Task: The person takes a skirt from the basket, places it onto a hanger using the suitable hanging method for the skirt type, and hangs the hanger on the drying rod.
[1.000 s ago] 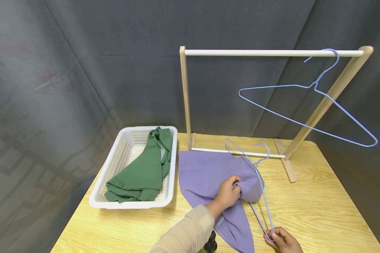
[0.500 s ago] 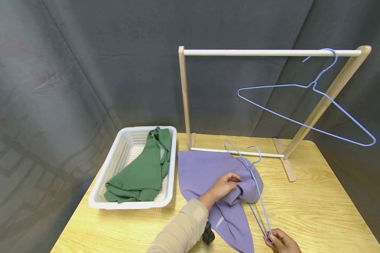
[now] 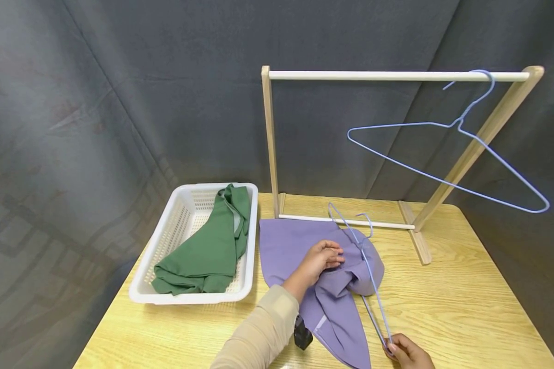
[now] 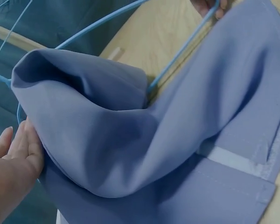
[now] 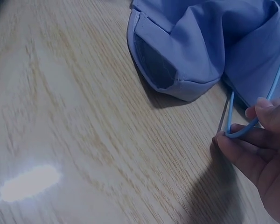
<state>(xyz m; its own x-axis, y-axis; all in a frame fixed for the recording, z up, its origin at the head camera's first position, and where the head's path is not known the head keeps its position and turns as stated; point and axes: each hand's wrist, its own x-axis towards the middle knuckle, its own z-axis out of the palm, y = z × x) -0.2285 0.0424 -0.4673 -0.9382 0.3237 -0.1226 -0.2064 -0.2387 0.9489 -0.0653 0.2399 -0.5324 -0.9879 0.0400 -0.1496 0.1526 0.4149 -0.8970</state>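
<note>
A purple cloth garment (image 3: 291, 243) with stitched edges lies spread and partly bunched on the table. My left hand (image 3: 317, 262) lies over its upper part, fingers loosely bent at the fabric. In the left wrist view, the fingertips of that left hand (image 4: 18, 154) are at the edge of a raised fold. A thin blue wire hanger (image 5: 230, 112) passes through the bunched part, its hook pointing toward the rack. My right hand (image 3: 408, 351) pinches the hanger's near corner between thumb and fingers. The hanger's middle is partly hidden by fabric.
A white plastic basket (image 3: 140, 294) holding a folded green cloth (image 3: 208, 256) stands at the left. Behind the garment is a wooden rack with a white rail (image 3: 374, 76); another blue hanger (image 3: 424, 174) hangs at its right end. A black object (image 3: 302, 333) sits under the left sleeve.
My left hand has loosened from the bunched fabric and shifted left and slightly up. The held hanger's hook has swung left, while my right hand keeps its pinch and drifts slightly left.
</note>
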